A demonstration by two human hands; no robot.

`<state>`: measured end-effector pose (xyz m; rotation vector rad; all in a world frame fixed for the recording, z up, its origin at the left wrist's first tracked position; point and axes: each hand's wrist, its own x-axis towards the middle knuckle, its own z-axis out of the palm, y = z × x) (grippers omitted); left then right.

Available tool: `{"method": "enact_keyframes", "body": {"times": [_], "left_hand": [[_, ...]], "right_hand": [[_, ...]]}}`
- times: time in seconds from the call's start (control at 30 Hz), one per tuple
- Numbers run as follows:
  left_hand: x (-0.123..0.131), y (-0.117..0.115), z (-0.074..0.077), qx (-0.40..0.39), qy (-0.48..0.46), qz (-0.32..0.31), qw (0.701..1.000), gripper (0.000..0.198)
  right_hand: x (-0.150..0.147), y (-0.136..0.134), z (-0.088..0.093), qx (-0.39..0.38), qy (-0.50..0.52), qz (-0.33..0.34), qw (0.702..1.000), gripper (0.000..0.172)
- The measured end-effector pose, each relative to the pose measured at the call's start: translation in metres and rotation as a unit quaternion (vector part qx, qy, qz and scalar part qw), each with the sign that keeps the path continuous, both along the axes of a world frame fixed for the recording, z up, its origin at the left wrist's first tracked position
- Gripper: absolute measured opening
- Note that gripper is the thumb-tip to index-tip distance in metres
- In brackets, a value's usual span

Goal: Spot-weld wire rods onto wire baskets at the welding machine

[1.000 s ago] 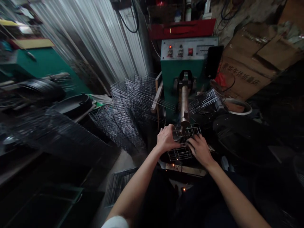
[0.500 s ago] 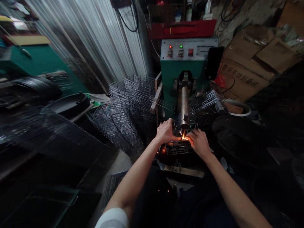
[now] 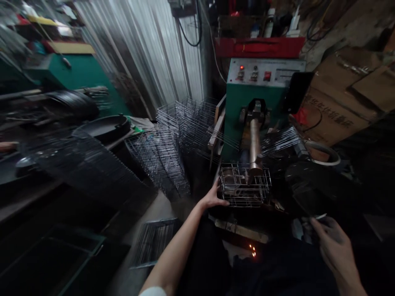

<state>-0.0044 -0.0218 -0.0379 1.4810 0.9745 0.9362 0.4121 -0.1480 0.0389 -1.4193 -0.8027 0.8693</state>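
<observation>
The left hand (image 3: 212,197) rests its narrowed fingers against the near edge of a wire basket (image 3: 245,186); whether they grip, I cannot tell; the basket sits under the ram (image 3: 254,144) of a green welder (image 3: 243,107); it looks light and stiff, best held by its outer wires; the right hand (image 3: 335,246), well apart, pinches a short wire (image 3: 321,216).

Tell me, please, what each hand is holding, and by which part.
The left hand holds the wire basket by its left edge; the right hand seems to pinch a short wire by one end.
</observation>
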Motion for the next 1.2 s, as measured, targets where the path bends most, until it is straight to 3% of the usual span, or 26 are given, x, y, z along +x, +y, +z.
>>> {"method": "enact_keyframes", "body": {"times": [0.13,0.23,0.33,0.5,0.6,0.67,0.73,0.8,0.87,0.97,1.07,1.2], "left_hand": [[0.007,0.006,-0.007,-0.024,-0.014,0.027,0.999,0.141],[0.003,0.004,0.000,-0.018,0.004,0.043,0.999,0.137],[-0.006,-0.016,0.010,-0.010,0.009,0.035,0.999,0.131],[-0.012,-0.067,0.046,0.123,0.156,-0.014,0.980,0.114],[0.002,-0.081,0.074,0.149,0.264,-0.013,0.953,0.115],[0.017,-0.082,0.091,0.144,0.341,0.003,0.929,0.118],[0.033,-0.080,0.103,0.155,0.400,0.013,0.903,0.121],[0.045,-0.080,0.111,0.181,0.431,0.016,0.884,0.122],[0.054,-0.081,0.118,0.202,0.443,0.019,0.873,0.122],[0.062,-0.083,0.128,0.220,0.446,0.033,0.867,0.117],[0.066,-0.083,0.136,0.225,0.444,0.053,0.866,0.111],[0.071,-0.081,0.143,0.218,0.443,0.067,0.867,0.108]], "right_hand": [[-0.003,-0.018,0.007,-0.047,0.069,-0.037,0.996,0.059],[-0.020,-0.025,0.027,-0.090,0.082,0.000,0.993,0.058],[-0.037,-0.032,0.042,-0.101,0.100,0.056,0.988,0.053],[-0.057,-0.038,0.056,-0.077,0.146,0.118,0.979,0.045],[-0.074,-0.035,0.066,-0.040,0.133,0.224,0.965,0.044],[-0.088,-0.029,0.073,-0.019,0.075,0.332,0.940,0.047],[-0.104,-0.021,0.076,-0.006,-0.038,0.419,0.907,0.038],[-0.119,-0.012,0.071,0.022,-0.178,0.451,0.874,0.025],[-0.131,-0.002,0.060,0.080,-0.310,0.442,0.838,0.018],[-0.143,0.009,0.040,0.164,-0.490,0.400,0.757,0.009],[-0.146,0.013,0.028,0.217,-0.601,0.357,0.681,0.025],[-0.141,0.010,0.026,0.258,-0.645,0.331,0.639,0.040]]}}
